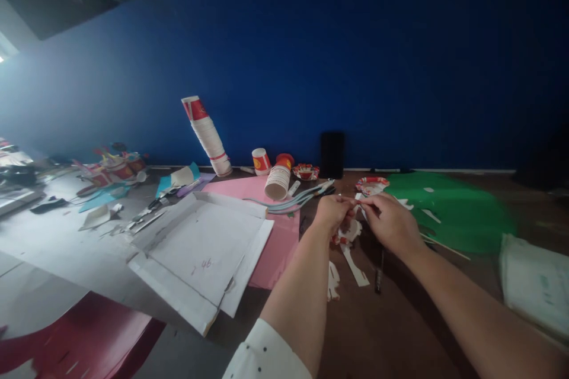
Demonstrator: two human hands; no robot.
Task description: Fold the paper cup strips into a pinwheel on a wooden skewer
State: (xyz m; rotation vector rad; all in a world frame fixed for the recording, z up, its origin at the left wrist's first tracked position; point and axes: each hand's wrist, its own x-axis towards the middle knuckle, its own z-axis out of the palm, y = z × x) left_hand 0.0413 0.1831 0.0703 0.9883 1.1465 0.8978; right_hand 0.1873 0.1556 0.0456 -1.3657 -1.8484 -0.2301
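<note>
My left hand (333, 214) and my right hand (389, 222) meet over the brown table, fingertips pinched close together. Between them shows a small white piece of paper (359, 208), with my right hand's fingers closed on it. The left fingers are closed too, but whatever they grip is hidden. Just below lie red-and-white cut paper cup pieces (352, 231) and a white paper strip (355, 265). A notched white cutout (333, 282) lies beside my left forearm. Beneath my right hand is a black pen (378, 279). Behind the hands sits a flattened, cut cup ring (372, 182).
Left of me a white cardboard tray (195, 249) overlaps pink paper (278, 249). A leaning stack of paper cups (208, 139) stands against the blue partition (284, 59). Scissors (293, 204), a black phone-like slab (332, 155) and green paper (457, 207) lie around.
</note>
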